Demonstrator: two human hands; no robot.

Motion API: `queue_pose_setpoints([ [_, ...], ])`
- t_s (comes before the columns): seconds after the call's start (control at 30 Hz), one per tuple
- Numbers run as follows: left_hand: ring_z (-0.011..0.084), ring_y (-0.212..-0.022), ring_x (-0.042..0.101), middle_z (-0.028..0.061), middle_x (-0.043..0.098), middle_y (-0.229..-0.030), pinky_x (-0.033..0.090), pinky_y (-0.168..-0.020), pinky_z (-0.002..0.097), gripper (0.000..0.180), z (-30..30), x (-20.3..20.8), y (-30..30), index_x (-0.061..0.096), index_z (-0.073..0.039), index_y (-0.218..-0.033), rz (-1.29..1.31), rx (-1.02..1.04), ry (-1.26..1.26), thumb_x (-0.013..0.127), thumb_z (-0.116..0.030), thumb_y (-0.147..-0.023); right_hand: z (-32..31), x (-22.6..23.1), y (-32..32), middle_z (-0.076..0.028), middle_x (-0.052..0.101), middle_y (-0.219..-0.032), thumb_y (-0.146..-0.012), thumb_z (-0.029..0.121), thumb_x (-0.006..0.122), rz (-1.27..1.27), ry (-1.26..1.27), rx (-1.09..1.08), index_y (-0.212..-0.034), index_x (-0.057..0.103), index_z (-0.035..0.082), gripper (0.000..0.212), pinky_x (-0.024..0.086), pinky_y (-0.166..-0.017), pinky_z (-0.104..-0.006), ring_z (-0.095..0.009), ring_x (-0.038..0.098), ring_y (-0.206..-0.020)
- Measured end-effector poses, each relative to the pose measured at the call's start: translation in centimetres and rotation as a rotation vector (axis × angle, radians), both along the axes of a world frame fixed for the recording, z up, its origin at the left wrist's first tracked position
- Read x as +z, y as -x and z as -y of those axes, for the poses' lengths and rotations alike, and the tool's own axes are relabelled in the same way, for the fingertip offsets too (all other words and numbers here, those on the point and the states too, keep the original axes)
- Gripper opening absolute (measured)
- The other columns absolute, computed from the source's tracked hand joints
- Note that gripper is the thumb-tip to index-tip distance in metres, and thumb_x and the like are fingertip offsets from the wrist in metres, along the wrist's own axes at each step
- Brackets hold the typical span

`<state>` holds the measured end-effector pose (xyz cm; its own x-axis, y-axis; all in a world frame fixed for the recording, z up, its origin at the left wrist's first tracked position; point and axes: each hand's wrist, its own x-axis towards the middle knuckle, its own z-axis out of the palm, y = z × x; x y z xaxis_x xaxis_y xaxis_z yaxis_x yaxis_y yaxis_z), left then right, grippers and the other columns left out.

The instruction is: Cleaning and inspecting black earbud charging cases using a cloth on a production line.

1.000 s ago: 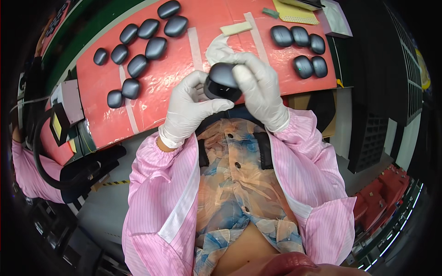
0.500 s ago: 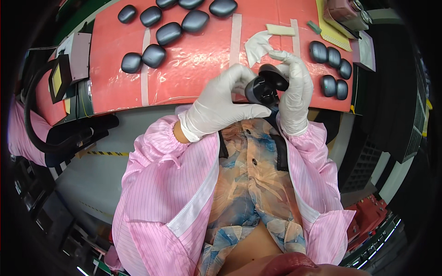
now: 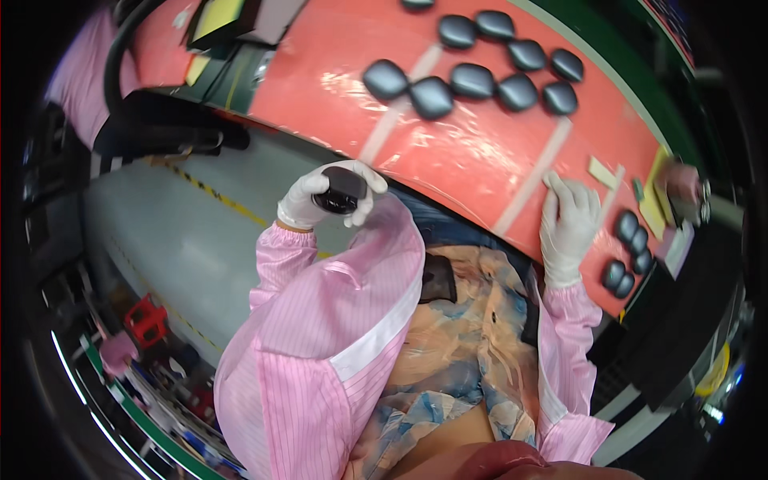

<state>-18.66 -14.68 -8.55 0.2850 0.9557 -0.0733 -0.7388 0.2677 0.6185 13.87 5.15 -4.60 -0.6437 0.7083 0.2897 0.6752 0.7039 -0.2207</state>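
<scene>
My gloved left hand point(image 3: 308, 200) is closed around a black earbud charging case point(image 3: 342, 189), held out over the floor, left of the table's front edge. Part of the case is glossy; whether its lid stands open I cannot tell. On the red table mat point(image 3: 480, 164) rests my gloved right hand point(image 3: 568, 228), fingers stretched forward and holding nothing that I can see. A small cream pad point(image 3: 602, 172) lies just beyond its fingertips. The white cloth seen beside that pad earlier does not show clearly; the hand covers that spot.
Several dark grey cases point(image 3: 474, 80) lie along the far part of the mat. Another group point(image 3: 632, 240) sits at its right end, near a yellow sheet point(image 3: 652, 212). A black hose point(image 3: 120, 72) curves at the upper left, beside another person's pink sleeve point(image 3: 84, 72).
My view has turned left. My left hand has carried the case away to the left. My right hand has left the case and now lies on the mat near the cream pad.
</scene>
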Motion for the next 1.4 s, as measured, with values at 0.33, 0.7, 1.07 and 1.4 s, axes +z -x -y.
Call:
queue_pose_setpoints([
  [0.33, 0.0277, -0.087, 0.06, 0.0113, 0.063, -0.094, 0.05, -0.079, 0.0376, 0.033, 7.3, -14.3, 20.0, 0.058, -0.008, -0.098, -0.437, 1.839, 0.735, 0.07, -0.034, -0.082, 1.2, 0.8, 1.4, -0.014, 0.061, -0.11, -0.084, -0.002, 0.059, -0.019, -0.037, 0.137, -0.113, 0.066, 0.005, 0.031, 0.044, -0.09, -0.0383, -0.031, 0.058, -0.099],
  [0.7, 0.0256, -0.084, 0.063, 0.0124, 0.064, -0.096, 0.053, -0.07, 0.0277, 0.065, 7.1, -5.2, 9.2, 0.055, 0.004, -0.118, 0.411, 1.17, 0.417, 0.054, -0.054, -0.088, 1.6, -0.2, -0.1, -0.009, 0.067, -0.097, -0.087, -0.003, 0.058, -0.279, 0.267, 0.015, -0.106, 0.067, -0.001, 0.022, 0.045, -0.084, -0.0287, -0.019, 0.06, -0.091],
  [1.07, 0.0277, -0.097, 0.063, 0.0207, 0.062, -0.108, 0.051, -0.085, 0.0372, 0.074, -7.4, 9.7, -9.9, 0.047, 0.008, -0.126, 0.116, 0.752, 0.329, 0.043, -0.058, -0.093, 2.7, 7.8, 8.5, -0.006, 0.066, -0.092, -0.075, -0.001, 0.069, -0.463, 0.166, 0.612, -0.102, 0.071, 0.011, 0.029, 0.047, -0.069, -0.0297, -0.02, 0.059, -0.08],
  [1.4, 0.037, -0.103, 0.063, 0.022, 0.061, -0.113, 0.056, -0.087, 0.0434, 0.065, -9.8, 10.0, -13.3, 0.054, 0.007, -0.118, 0.131, 0.331, 0.323, 0.038, -0.052, -0.096, 1.1, 6.0, 3.2, -0.005, 0.066, -0.081, -0.076, -0.006, 0.066, -0.549, 0.108, 0.352, -0.101, 0.071, 0.009, 0.029, 0.048, -0.067, -0.0284, -0.018, 0.059, -0.077],
])
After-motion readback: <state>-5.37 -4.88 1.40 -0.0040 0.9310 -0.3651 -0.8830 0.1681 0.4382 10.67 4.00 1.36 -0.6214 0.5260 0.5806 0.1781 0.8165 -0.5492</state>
